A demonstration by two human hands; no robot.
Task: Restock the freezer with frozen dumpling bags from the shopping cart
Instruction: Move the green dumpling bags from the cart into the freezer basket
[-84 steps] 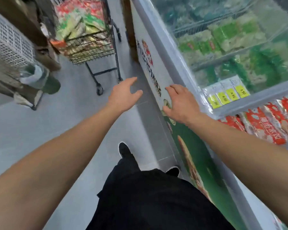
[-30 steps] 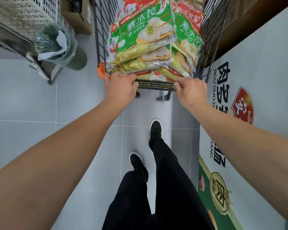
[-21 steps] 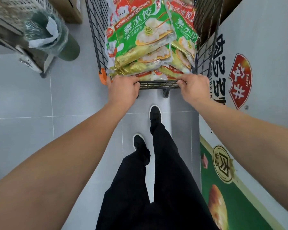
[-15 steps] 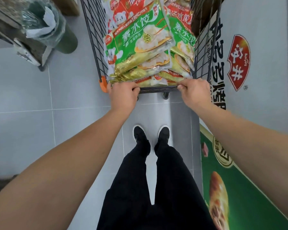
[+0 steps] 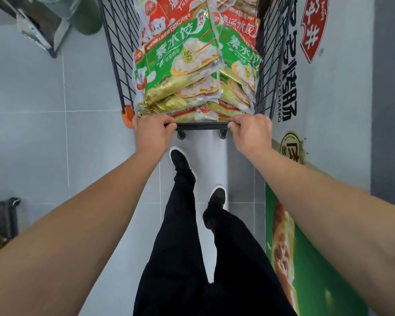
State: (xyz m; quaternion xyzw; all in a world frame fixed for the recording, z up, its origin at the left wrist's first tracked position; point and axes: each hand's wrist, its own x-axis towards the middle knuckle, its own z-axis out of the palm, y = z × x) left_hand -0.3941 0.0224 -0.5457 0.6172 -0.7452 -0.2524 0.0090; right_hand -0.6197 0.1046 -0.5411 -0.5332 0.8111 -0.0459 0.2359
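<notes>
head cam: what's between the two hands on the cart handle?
In the head view, only a bare stretch of the dark cart handle lies between the left hand and the right hand. Dumpling bags sit beyond it.

Single head-worn wide-angle view, aimed forward and steeply down from standing height. Close on both forearms, the left hand and right hand at centre frame. Shopping cart along the top edge, freezer side panel at right, tiled floor below. Edges bowed by lens distortion.
</notes>
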